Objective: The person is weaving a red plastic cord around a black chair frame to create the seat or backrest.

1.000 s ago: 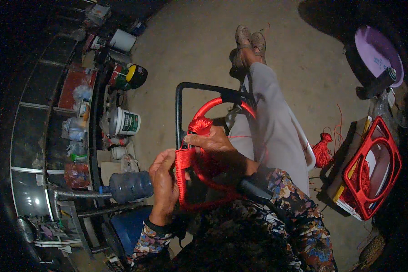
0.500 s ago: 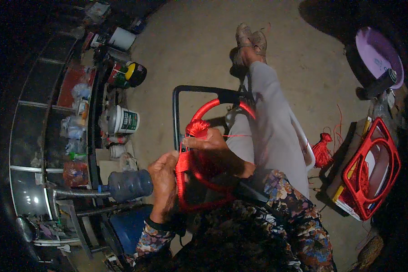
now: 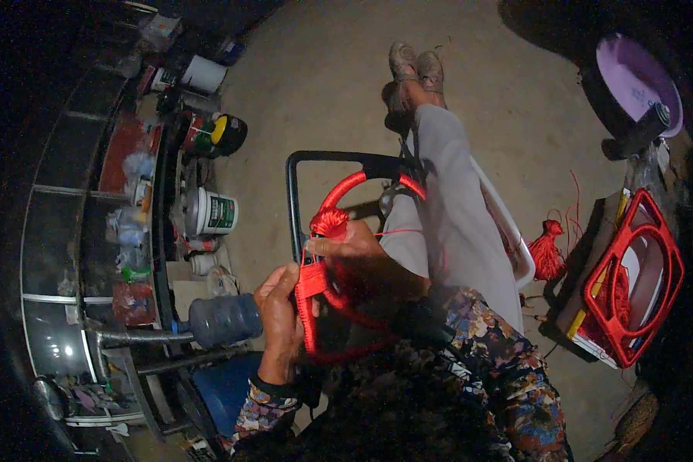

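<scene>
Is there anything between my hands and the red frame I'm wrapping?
Nothing visible. The left hand grips the red-wrapped frame directly, and the right hand rests on it beside the red cord bundle.

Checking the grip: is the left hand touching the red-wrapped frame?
Touching. The head view shows the left hand wrapped around the red-wrapped frame at its left side, fingers closed on it.

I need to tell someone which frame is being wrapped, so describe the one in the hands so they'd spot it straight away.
Start at the person's outstretched grey trouser leg; just left of it, the left hand and right hand hold a black rectangular frame with an inner ring. Unlike the fully red frame lying on the right, it is only partly wound in red cord.
</scene>
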Motion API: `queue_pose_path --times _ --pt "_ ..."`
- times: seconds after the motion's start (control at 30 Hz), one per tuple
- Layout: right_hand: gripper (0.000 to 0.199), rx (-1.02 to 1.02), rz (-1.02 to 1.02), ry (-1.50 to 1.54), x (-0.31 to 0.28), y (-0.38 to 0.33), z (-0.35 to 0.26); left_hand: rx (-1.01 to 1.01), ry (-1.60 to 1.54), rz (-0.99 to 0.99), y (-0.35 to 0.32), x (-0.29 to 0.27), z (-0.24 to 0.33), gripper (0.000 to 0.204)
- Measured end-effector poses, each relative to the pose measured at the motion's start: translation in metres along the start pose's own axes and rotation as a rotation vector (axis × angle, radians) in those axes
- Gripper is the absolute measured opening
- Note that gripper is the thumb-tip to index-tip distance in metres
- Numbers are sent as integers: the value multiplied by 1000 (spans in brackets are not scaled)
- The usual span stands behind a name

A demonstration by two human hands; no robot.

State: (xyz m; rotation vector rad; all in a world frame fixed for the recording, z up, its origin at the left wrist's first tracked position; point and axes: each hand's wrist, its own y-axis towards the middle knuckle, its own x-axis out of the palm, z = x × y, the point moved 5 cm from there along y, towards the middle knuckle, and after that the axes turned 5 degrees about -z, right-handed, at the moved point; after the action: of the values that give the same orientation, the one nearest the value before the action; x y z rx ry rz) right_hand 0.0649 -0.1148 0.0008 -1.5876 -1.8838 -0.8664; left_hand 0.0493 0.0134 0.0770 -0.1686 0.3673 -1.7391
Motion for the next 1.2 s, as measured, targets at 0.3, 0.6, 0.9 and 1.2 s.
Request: queue_pose_path --times 0.3,0.6,0.9,1.2 --pt "24 97 62 -53 3 -7 -13 -31 -132 -5 -2 0 1 21" --pt "26 122 23 -10 3 -9 -21 -82 -208 -59 0 -6 -6 31" --pt "17 15 -73 -416 -19 -7 -41 -162 -282 -108 -5 3 -3 27" --pt "15 179 208 -462 -20 -72 -120 -89 65 -260 -4 54 7 30"
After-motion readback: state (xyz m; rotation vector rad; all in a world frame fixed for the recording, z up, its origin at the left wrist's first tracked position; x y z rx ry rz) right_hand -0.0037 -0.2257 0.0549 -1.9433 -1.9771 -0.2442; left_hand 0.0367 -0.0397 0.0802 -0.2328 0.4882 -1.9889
